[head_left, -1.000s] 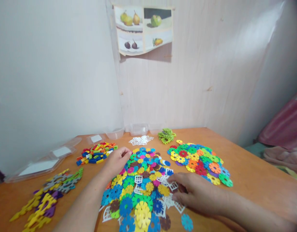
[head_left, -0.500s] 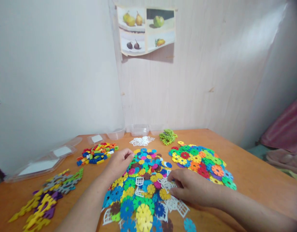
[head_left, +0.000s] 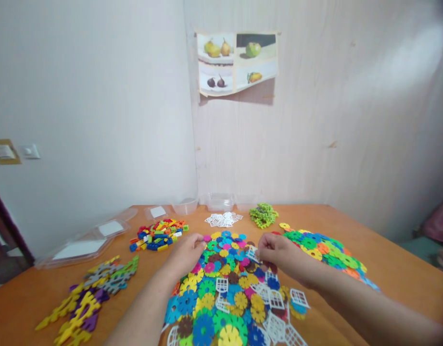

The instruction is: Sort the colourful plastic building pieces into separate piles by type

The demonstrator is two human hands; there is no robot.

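Note:
A heap of flat, many-coloured plastic snowflake discs (head_left: 224, 283) with white lattice pieces mixed in lies on the orange wooden table (head_left: 380, 259). My left hand (head_left: 187, 252) rests with curled fingers on the heap's far left edge; whether it holds a piece is hidden. My right hand (head_left: 279, 254) is raised a little over the heap's middle and pinches a white lattice piece (head_left: 253, 253) between thumb and fingers.
A second pile of discs (head_left: 325, 250) lies at the right. At the back are white lattice pieces (head_left: 223, 219), green pieces (head_left: 263, 215) and clear tubs (head_left: 220, 201). At the left are small bricks (head_left: 157, 234), long notched pieces (head_left: 87, 298) and clear lids (head_left: 80, 247).
My right hand has lifted off the heap and moved away from me with a white lattice piece in its fingers. The camera has tilted up and turned left. My left hand has barely moved.

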